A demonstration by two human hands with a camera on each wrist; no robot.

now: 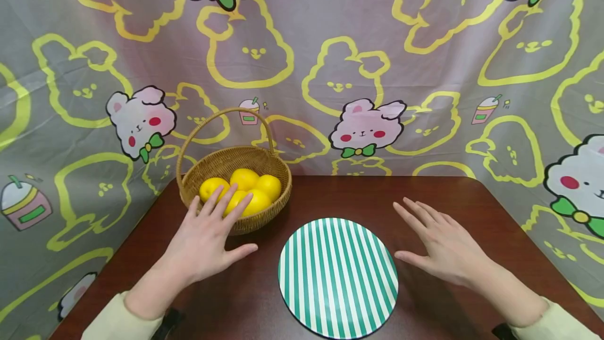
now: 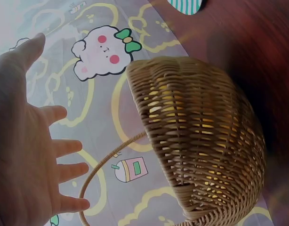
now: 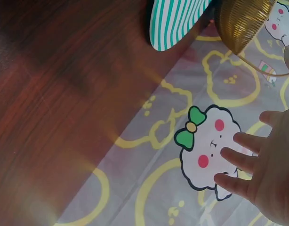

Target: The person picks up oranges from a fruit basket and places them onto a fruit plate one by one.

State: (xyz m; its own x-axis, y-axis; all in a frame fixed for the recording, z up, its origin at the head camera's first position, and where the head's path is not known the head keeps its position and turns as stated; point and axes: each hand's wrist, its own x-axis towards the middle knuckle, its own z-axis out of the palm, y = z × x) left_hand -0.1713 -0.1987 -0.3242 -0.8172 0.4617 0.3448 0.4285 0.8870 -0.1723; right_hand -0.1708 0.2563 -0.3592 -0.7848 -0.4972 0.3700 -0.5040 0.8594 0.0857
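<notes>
Basket (image 1: pixel 270 216) opens upward, its arched handle (image 1: pixel 236 109) spanning left to right

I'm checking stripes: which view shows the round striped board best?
The head view: the striped board faces the camera, whole or nearly so. The left wrist view catches a piece at its top edge; the right wrist view shows a larger part at a slant, also cut off.
</notes>
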